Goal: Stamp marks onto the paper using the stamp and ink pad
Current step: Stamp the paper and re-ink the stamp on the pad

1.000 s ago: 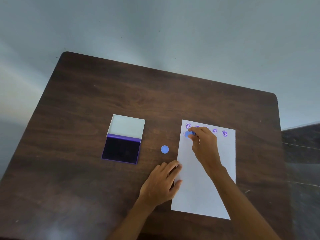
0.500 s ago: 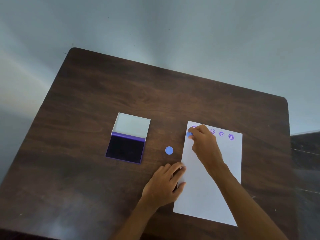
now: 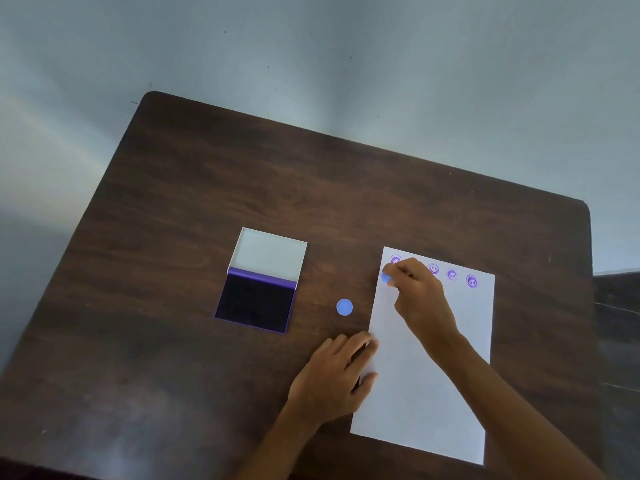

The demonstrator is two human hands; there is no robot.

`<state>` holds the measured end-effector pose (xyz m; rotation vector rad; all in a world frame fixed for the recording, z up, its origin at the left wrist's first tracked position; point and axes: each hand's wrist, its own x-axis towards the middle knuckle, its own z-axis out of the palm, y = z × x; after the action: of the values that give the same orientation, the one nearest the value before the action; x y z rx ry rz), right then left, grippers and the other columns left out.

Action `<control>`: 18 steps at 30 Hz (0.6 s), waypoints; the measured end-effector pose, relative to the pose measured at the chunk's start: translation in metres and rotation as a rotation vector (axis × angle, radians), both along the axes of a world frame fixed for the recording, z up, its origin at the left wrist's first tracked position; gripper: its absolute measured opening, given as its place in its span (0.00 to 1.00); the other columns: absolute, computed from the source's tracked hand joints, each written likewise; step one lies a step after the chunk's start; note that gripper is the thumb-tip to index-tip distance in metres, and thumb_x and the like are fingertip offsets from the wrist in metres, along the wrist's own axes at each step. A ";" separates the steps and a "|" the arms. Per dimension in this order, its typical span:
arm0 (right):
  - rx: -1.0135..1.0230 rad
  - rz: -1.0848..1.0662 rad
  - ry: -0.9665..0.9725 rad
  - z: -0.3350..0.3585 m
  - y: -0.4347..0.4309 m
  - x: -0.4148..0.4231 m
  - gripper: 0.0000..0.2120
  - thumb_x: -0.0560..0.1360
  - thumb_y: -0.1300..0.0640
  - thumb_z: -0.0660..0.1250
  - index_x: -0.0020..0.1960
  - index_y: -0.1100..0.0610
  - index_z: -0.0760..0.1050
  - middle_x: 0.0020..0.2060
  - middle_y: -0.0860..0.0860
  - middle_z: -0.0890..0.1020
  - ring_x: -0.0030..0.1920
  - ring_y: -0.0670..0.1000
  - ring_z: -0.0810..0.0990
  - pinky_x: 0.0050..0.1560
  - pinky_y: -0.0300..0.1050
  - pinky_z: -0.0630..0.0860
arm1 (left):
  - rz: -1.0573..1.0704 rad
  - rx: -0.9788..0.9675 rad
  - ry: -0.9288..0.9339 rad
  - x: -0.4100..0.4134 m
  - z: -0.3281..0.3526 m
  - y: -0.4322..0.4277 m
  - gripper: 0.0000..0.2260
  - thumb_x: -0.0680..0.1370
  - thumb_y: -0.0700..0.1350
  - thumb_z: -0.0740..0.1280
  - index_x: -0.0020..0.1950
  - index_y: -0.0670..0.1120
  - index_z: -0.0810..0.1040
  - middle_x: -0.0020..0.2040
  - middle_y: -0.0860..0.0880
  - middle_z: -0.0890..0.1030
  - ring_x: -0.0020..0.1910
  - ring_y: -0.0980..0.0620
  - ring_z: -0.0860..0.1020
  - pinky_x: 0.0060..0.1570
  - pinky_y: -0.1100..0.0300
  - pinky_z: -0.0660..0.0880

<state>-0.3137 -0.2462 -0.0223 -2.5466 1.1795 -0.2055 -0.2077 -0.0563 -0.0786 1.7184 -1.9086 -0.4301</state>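
Observation:
A white sheet of paper (image 3: 429, 375) lies on the right of the dark wooden table (image 3: 242, 174). Several purple round marks (image 3: 452, 274) run along its top edge. My right hand (image 3: 420, 299) pinches a small blue stamp (image 3: 385, 278) at the paper's upper left corner, just below the leftmost mark. Whether the stamp touches the paper I cannot tell. My left hand (image 3: 332, 379) rests flat on the paper's left edge, fingers apart. The ink pad (image 3: 256, 303) lies open to the left, its white lid (image 3: 270, 251) folded back.
A small round blue cap (image 3: 344, 307) lies on the table between the ink pad and the paper. The table's far right corner (image 3: 583, 206) is rounded. A grey wall stands behind the table, and a dark surface (image 3: 620, 306) shows beyond the right edge.
My right hand has shifted the stamp slightly left toward the paper's left edge. The camera view has moved, so everything sits a little further right. My left hand stays on the paper.

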 end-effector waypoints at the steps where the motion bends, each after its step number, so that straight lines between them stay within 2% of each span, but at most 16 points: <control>1: 0.000 0.012 -0.002 -0.001 -0.001 -0.001 0.22 0.59 0.80 0.72 0.51 0.65 0.80 0.43 0.59 0.81 0.42 0.58 0.80 0.38 0.47 0.79 | -0.001 0.004 0.005 0.000 0.000 0.000 0.19 0.79 0.57 0.65 0.65 0.49 0.78 0.64 0.51 0.80 0.55 0.53 0.80 0.56 0.61 0.76; 7: -0.027 0.078 0.003 -0.005 -0.004 -0.005 0.23 0.58 0.81 0.71 0.51 0.67 0.79 0.43 0.59 0.81 0.42 0.59 0.79 0.37 0.44 0.76 | 0.005 0.019 0.048 -0.002 -0.002 0.000 0.19 0.78 0.56 0.65 0.65 0.49 0.79 0.64 0.52 0.80 0.51 0.55 0.80 0.53 0.63 0.76; 14: -0.075 0.102 -0.016 -0.011 -0.001 -0.004 0.23 0.58 0.80 0.68 0.51 0.67 0.78 0.42 0.59 0.80 0.41 0.59 0.77 0.33 0.48 0.77 | -0.011 0.013 0.048 -0.003 -0.004 -0.001 0.19 0.77 0.56 0.66 0.64 0.48 0.80 0.63 0.52 0.81 0.51 0.55 0.80 0.53 0.62 0.77; 18: -0.021 0.065 0.000 -0.005 0.000 -0.005 0.24 0.59 0.81 0.67 0.52 0.65 0.78 0.43 0.59 0.79 0.41 0.60 0.78 0.33 0.49 0.78 | -0.010 0.006 0.041 -0.001 0.002 -0.002 0.19 0.77 0.54 0.68 0.65 0.47 0.79 0.63 0.51 0.80 0.53 0.55 0.79 0.52 0.59 0.78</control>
<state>-0.3184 -0.2467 -0.0272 -2.5980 1.0986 -0.2039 -0.2089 -0.0581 -0.0764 1.6916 -1.8896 -0.4720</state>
